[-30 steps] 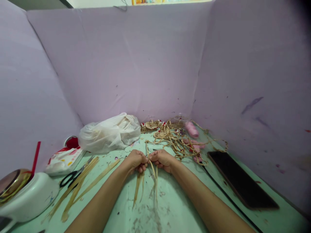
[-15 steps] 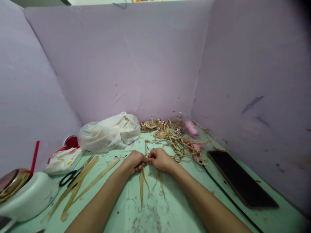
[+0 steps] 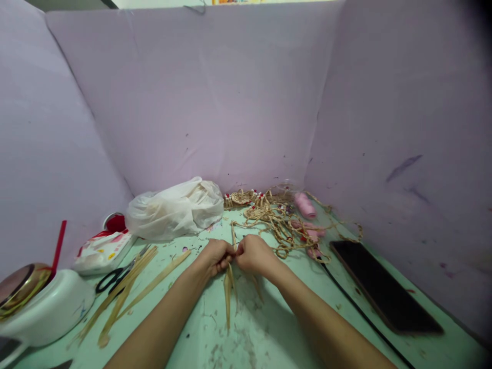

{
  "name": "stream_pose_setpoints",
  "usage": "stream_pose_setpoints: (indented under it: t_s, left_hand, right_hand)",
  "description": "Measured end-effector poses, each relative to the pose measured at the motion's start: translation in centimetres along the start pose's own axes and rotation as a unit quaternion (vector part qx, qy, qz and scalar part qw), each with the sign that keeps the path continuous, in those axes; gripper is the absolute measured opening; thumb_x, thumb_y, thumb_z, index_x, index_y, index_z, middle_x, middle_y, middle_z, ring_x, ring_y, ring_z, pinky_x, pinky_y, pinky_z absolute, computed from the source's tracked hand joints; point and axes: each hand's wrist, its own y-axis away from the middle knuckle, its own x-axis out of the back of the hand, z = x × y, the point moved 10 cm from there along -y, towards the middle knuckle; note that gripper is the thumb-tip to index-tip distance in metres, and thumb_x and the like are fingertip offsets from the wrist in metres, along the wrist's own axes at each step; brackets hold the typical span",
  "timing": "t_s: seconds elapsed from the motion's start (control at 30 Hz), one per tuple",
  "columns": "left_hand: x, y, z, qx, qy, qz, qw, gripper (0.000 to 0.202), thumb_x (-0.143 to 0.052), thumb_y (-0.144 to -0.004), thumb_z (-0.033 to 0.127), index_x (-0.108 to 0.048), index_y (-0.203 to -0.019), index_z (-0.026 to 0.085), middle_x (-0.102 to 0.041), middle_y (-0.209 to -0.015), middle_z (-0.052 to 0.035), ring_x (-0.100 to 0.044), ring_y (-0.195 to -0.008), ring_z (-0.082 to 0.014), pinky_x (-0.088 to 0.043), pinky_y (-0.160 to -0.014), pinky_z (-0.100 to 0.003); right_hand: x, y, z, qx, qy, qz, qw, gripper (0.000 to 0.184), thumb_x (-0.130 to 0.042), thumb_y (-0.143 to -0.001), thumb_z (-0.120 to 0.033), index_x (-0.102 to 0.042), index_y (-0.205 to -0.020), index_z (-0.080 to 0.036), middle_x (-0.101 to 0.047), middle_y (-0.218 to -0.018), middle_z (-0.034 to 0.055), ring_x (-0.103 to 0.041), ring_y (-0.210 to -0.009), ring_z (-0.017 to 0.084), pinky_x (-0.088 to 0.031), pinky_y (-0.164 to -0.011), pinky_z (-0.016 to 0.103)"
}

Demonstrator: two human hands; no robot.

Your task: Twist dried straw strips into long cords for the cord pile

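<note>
My left hand (image 3: 218,256) and my right hand (image 3: 253,253) meet at the middle of the table, both closed in a pinch on dried straw strips. Loose ends of the straw strips (image 3: 228,297) hang below my left fingers, and a thinner end shows under my right hand. From between the fingers a braided straw cord (image 3: 233,233) runs away toward the back. It appears to lead to a tangled heap of straw cord (image 3: 279,228). The exact point of the grip is hidden by my fingers.
At left lie loose straw strips (image 3: 126,292), scissors (image 3: 111,279), a tissue pack (image 3: 103,253) and a white container (image 3: 57,307). A white plastic bag (image 3: 175,210) rests at the back. Rightward are a pink thread spool (image 3: 305,205), a black cable (image 3: 361,312) and a phone (image 3: 384,287).
My right hand has turned slightly, and the straw ends below both hands have shifted. Both hands keep their pinch. The whole view has moved a little.
</note>
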Motion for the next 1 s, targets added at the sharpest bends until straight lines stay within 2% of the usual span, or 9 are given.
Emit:
stream_pose_setpoints:
  t_s: [0.1, 0.17, 0.27, 0.4, 0.6, 0.73, 0.83, 0.93, 1.0]
  left_hand:
    - [-0.2, -0.3, -0.2, 0.000, -0.012, -0.040, 0.999, 0.015, -0.046, -0.052, 0.014, -0.041, -0.037, 0.014, -0.036, -0.030, 0.0022, -0.027, -0.026, -0.0036, -0.012, -0.030, -0.017]
    - [0.0, -0.4, 0.3, -0.030, -0.031, -0.052, 0.998, 0.014, -0.047, -0.050, 0.014, -0.041, -0.038, 0.015, -0.035, -0.029, 0.0028, -0.026, -0.026, -0.0037, -0.012, -0.030, -0.018]
    - [-0.1, -0.4, 0.5, -0.047, -0.038, -0.077, 0.995, 0.013, -0.049, -0.049, 0.018, -0.041, -0.039, 0.016, -0.034, -0.028, 0.0039, -0.024, -0.026, -0.0037, -0.010, -0.031, -0.018]
    - [-0.5, -0.3, 0.5, -0.044, -0.014, -0.116, 0.992, 0.014, -0.049, -0.049, 0.022, -0.039, -0.041, 0.017, -0.034, -0.031, 0.0050, -0.024, -0.028, -0.0028, -0.009, -0.031, -0.017]
    - [-0.9, -0.3, 0.6, -0.053, 0.005, -0.139, 0.989, 0.012, -0.050, -0.046, 0.021, -0.040, -0.041, 0.017, -0.032, -0.031, 0.0057, -0.025, -0.028, -0.0033, -0.008, -0.031, -0.018]
    - [-0.8, -0.4, 0.8, -0.064, -0.007, -0.115, 0.991, 0.010, -0.049, -0.047, 0.018, -0.040, -0.042, 0.017, -0.033, -0.033, 0.0059, -0.027, -0.028, -0.0042, -0.009, -0.031, -0.018]
    - [-0.7, 0.0, 0.8, -0.074, -0.053, -0.070, 0.993, 0.010, -0.047, -0.048, 0.015, -0.041, -0.040, 0.017, -0.034, -0.032, 0.0048, -0.028, -0.029, -0.0058, -0.013, -0.032, -0.019]
    - [-0.5, 0.2, 0.8, -0.091, -0.100, -0.010, 0.991, 0.013, -0.049, -0.048, 0.011, -0.041, -0.039, 0.017, -0.032, -0.029, 0.0043, -0.031, -0.031, -0.0078, -0.019, -0.034, -0.021]
    - [-0.5, -0.1, 0.7, -0.098, -0.123, 0.020, 0.987, 0.011, -0.051, -0.049, 0.012, -0.045, -0.041, 0.017, -0.035, -0.030, 0.0029, -0.036, -0.035, -0.0108, -0.025, -0.037, -0.022]
  right_hand:
    - [0.0, 0.4, -1.0, 0.023, 0.006, 0.021, 1.000, 0.016, -0.058, -0.060, -0.023, -0.071, -0.066, -0.016, -0.067, -0.069, 0.0106, -0.056, -0.060, 0.017, -0.029, -0.049, 0.024]
    - [-0.3, 0.3, -1.0, 0.028, -0.012, -0.002, 1.000, 0.014, -0.058, -0.059, -0.020, -0.071, -0.065, -0.016, -0.066, -0.065, 0.0090, -0.055, -0.058, 0.016, -0.030, -0.049, 0.023]
    - [-0.5, -0.3, 0.4, 0.003, -0.074, -0.049, 0.996, 0.013, -0.058, -0.061, -0.022, -0.070, -0.061, -0.016, -0.063, -0.055, 0.0048, -0.052, -0.051, 0.013, -0.029, -0.046, 0.021]
    - [1.0, -1.4, 3.3, -0.066, -0.150, 0.018, 0.986, 0.014, -0.056, -0.066, -0.021, -0.067, -0.060, -0.014, -0.062, -0.055, 0.0039, -0.049, -0.046, 0.010, -0.030, -0.045, 0.020]
    - [-3.5, -1.3, 2.4, -0.089, -0.316, -0.092, 0.940, 0.017, -0.050, -0.069, -0.018, -0.057, -0.053, -0.014, -0.054, -0.044, -0.0007, -0.039, -0.034, 0.006, -0.028, -0.037, 0.019]
    - [-3.6, -1.5, 2.5, -0.054, -0.280, -0.095, 0.954, 0.019, -0.052, -0.064, -0.016, -0.055, -0.046, -0.014, -0.047, -0.035, -0.0027, -0.035, -0.033, 0.006, -0.026, -0.037, 0.019]
    - [-2.9, -1.7, 3.6, -0.032, -0.199, -0.090, 0.975, 0.014, -0.053, -0.061, -0.014, -0.059, -0.048, -0.013, -0.054, -0.041, 0.0000, -0.042, -0.038, 0.008, -0.029, -0.040, 0.020]
    - [0.6, -2.1, 3.8, 0.007, -0.122, 0.037, 0.992, 0.012, -0.054, -0.061, -0.014, -0.066, -0.061, -0.014, -0.063, -0.057, 0.0028, -0.052, -0.052, 0.012, -0.033, -0.047, 0.020]
    - [1.7, -2.5, 2.6, 0.036, -0.143, 0.060, 0.987, 0.016, -0.053, -0.066, -0.019, -0.068, -0.070, -0.014, -0.065, -0.064, 0.0040, -0.054, -0.057, 0.013, -0.036, -0.050, 0.020]
